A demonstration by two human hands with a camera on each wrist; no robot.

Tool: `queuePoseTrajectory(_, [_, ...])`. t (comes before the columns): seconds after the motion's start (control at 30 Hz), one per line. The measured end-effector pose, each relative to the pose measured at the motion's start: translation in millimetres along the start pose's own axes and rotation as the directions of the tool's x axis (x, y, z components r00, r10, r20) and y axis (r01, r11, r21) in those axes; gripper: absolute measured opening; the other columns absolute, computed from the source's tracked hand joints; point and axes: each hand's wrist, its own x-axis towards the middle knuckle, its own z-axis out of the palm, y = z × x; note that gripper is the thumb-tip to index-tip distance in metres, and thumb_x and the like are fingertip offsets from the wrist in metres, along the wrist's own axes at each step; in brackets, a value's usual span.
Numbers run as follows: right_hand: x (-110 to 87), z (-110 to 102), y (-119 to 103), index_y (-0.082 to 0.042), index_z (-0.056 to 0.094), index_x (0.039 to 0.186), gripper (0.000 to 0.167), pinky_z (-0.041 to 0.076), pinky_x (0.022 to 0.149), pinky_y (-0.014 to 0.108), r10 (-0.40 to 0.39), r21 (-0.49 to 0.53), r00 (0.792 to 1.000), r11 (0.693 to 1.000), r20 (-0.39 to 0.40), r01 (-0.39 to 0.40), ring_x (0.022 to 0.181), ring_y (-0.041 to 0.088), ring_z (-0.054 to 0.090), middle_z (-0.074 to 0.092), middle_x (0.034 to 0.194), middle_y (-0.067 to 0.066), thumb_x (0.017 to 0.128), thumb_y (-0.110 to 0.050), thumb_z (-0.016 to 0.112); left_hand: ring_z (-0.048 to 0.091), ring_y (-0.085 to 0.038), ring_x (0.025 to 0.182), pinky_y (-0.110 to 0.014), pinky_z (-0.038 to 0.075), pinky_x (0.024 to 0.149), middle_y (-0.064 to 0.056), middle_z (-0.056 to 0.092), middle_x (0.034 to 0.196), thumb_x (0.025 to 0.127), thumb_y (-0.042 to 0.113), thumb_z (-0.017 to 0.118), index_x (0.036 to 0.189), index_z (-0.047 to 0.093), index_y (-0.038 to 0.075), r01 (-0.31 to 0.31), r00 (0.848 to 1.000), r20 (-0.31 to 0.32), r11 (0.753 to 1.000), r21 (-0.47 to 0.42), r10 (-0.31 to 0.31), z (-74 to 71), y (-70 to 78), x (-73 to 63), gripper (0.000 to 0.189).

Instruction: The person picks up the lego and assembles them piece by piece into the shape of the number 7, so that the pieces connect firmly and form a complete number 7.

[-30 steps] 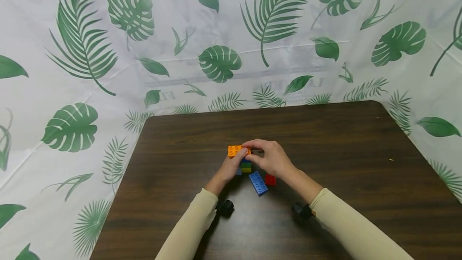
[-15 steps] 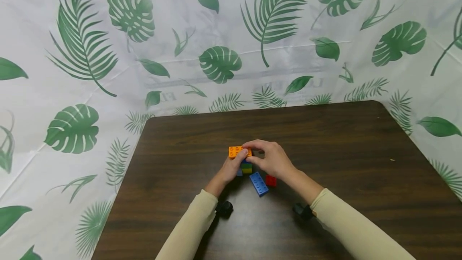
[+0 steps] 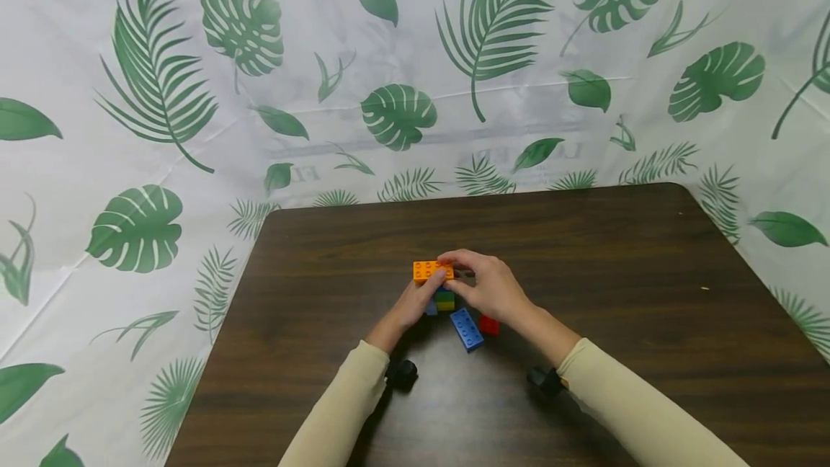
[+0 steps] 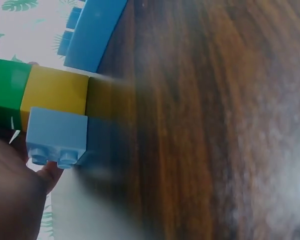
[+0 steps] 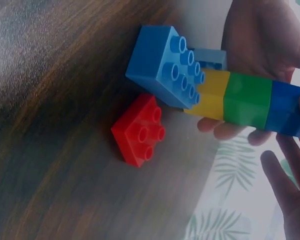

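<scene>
Left hand (image 3: 411,303): curled round stack, thumb on orange brick's near side
Orange brick (image 3: 424,271): atop stack, long axis left-right, overhangs leftward
Stack (image 5: 247,100): upright, under orange brick's right end
Blue brick (image 3: 467,330): loose, near stack
Right hand (image 3: 491,285): pinches orange brick's right end, fingers narrow

Yellow toy bldg brick (image 4: 55,92) sits on dark wood-grain surface (image 4: 205,125), w/ green brick (image 4: 9,87) joined to its side facing away from the wood. Lt-blue brick (image 4: 57,126), 2 studs visible, just below yellow in view; contact unclear. Blue brick (image 4: 97,35) nearby, above yellow, partly cropped. L hand (image 4: 12,187) below-left of yellow, a fingertip showing behind lt-blue. White leaf-print backdrop (image 4: 32,30) behind yellow.
</scene>
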Motion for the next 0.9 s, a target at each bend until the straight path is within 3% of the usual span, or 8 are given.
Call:
queuePoseTrajectory(0.27, [-1.8, -2.3, 7.3, -0.018, 0.050, 0.141, 0.063, 0.052, 0.089, 0.047, 0.021, -0.040, 0.995, 0.999, 0.095, -0.018, 0.109, 0.024, 0.064, 0.062, 0.131, 0.002, 0.085, -0.017, 0.079, 0.053, -0.032, 0.122, -0.044, 0.041, 0.104, -0.025, 0.051, 0.138, 0.104, 0.040, 0.046, 0.140, 0.043, -0.009, -0.026, 0.998, 0.049, 0.999, 0.022, 0.025, -3.1, 5.5, -3.6, 0.061])
queuePoseTrajectory(0.4, [-6.9, -3.6, 15.5, -0.018, 0.035, 0.151, 0.078, 0.050, 0.091, 0.051, 0.089, -0.043, 0.983, 0.996, 0.159, -0.083, 0.116, 0.025, 0.060, 0.055, 0.137, 0.006, 0.085, -0.016, 0.078, 0.046, -0.032, 0.129, -0.048, 0.039, 0.105, -0.020, 0.038, 0.150, 0.101, 0.037, 0.054, 0.148, 0.035, -0.002, -0.011, 1.000, 0.011, 0.998, 0.057, 0.010, -3.5, 4.6, -7.4, 0.064])
queuePoseTrajectory(0.53, [-16.4, -6.4, 26.1, -0.016, 0.032, 0.152, 0.078, 0.052, 0.088, 0.050, 0.178, -0.092, 0.956, 0.983, 0.232, -0.161, 0.115, 0.025, 0.058, 0.050, 0.138, 0.008, 0.086, -0.012, 0.073, 0.042, -0.036, 0.132, -0.055, 0.036, 0.106, -0.019, 0.025, 0.157, 0.099, 0.026, 0.059, 0.154, 0.024, 0.002, -0.019, 0.999, -0.033, 0.998, 0.066, 0.022, -4.9, -12.1, -9.9, 0.069])
queuePoseTrajectory(0.63, [-26.5, -9.1, 34.4, -0.012, 0.045, 0.143, 0.065, 0.052, 0.085, 0.047, 0.232, -0.151, 0.935, 0.969, 0.270, -0.196, 0.106, 0.024, 0.057, 0.053, 0.129, 0.008, 0.084, -0.010, 0.072, 0.044, -0.035, 0.130, -0.054, 0.036, 0.106, -0.016, 0.026, 0.157, 0.099, 0.026, 0.059, 0.156, 0.018, 0.009, 0.005, 0.997, -0.078, 0.998, 0.063, 0.000, -6.3, -26.1, -13.7, 0.072])
queuePoseTrajectory(0.73, [-36.6, -11.0, 41.4, -0.012, 0.058, 0.125, 0.046, 0.051, 0.084, 0.042, 0.259, -0.186, 0.912, 0.960, 0.318, -0.208, 0.094, 0.021, 0.054, 0.055, 0.115, 0.006, 0.082, -0.010, 0.074, 0.043, -0.030, 0.131, -0.050, 0.037, 0.107, -0.011, 0.029, 0.155, 0.100, 0.031, 0.057, 0.157, 0.015, 0.014, 0.036, 0.992, -0.120, 0.997, 0.074, -0.027, -7.2, -29.4, -22.0, 0.073])
queuePoseTrajectory(0.9, [-48.3, -9.7, 47.2, -0.017, 0.060, 0.104, 0.033, 0.047, 0.074, 0.037, 0.259, -0.184, 0.889, 0.962, 0.379, -0.202, 0.083, 0.018, 0.050, 0.052, 0.099, 0.000, 0.078, -0.013, 0.080, 0.038, -0.031, 0.135, -0.051, 0.035, 0.108, -0.010, 0.025, 0.156, 0.099, 0.025, 0.058, 0.158, 0.010, 0.016, 0.059, 0.988, -0.150, 0.995, 0.077, -0.047, -7.2, -29.5, -35.0, 0.076])
